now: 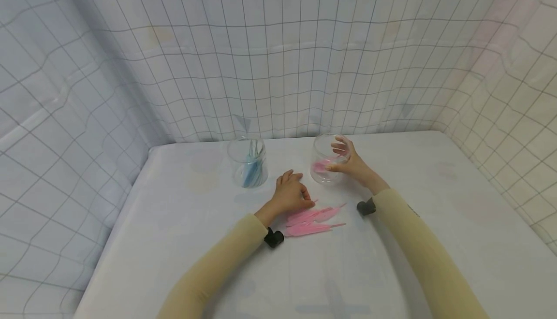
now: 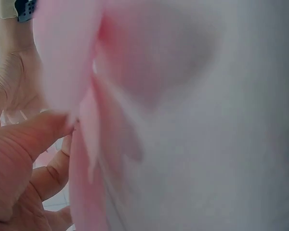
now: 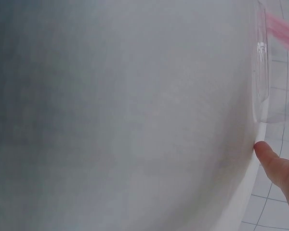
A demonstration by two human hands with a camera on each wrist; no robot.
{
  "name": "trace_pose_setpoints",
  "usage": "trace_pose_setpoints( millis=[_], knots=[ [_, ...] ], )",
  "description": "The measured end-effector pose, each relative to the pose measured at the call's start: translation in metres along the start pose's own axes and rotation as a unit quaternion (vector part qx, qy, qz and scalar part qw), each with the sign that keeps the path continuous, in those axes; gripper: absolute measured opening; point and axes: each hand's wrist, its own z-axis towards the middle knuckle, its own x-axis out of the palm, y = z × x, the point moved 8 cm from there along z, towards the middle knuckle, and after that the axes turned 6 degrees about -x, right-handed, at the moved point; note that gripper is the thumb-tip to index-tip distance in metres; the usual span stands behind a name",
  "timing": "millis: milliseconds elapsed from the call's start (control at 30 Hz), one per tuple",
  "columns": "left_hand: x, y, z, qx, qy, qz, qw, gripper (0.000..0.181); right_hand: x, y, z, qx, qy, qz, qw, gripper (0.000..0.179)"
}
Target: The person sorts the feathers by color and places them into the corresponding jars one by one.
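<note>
Over the loose pink feathers [image 1: 310,223] on the table, my left hand [image 1: 292,194] pinches a pink feather [image 2: 89,187] between thumb and fingertips. Beside the right-hand glass jar [image 1: 324,178], which has pink feathers [image 1: 321,166] inside, is my right hand [image 1: 354,164]. Its thumb and fingers are spread apart at the jar's right side. In the right wrist view, the thumb [image 3: 274,163] shows a small gap from the jar wall; the other fingers lie outside that view.
A second glass jar [image 1: 238,169] with blue feathers [image 1: 252,171] stands to the left. White cloth covers the table [image 1: 209,270]. Grid-patterned curtains [image 1: 278,58] rise at the back and on both sides.
</note>
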Motion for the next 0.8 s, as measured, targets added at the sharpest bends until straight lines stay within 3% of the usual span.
trace_pose_setpoints(
  millis=[267,467,600,700,800],
  knots=[
    [0.001,-0.010,-0.002,0.052,-0.016,0.076,0.9956,0.019,0.000,-0.002,-0.001,0.012,0.006,0.002,0.9999,0.092],
    [0.000,-0.014,-0.005,0.072,-0.023,0.081,0.9939,0.016,-0.004,-0.024,0.003,0.015,0.003,0.000,0.9999,0.095],
    [-0.009,-0.009,-0.004,0.063,-0.044,0.042,0.9962,0.015,-0.005,-0.028,0.004,0.007,0.002,-0.013,0.9999,0.095],
    [-0.024,-0.007,-0.002,0.055,-0.065,-0.020,0.9961,0.015,-0.005,-0.026,0.004,0.005,0.003,-0.019,0.9998,0.096],
    [-0.042,-0.009,0.001,0.064,-0.085,-0.086,0.9906,0.015,-0.005,-0.024,0.004,0.012,0.003,-0.020,0.9997,0.096]
  ],
)
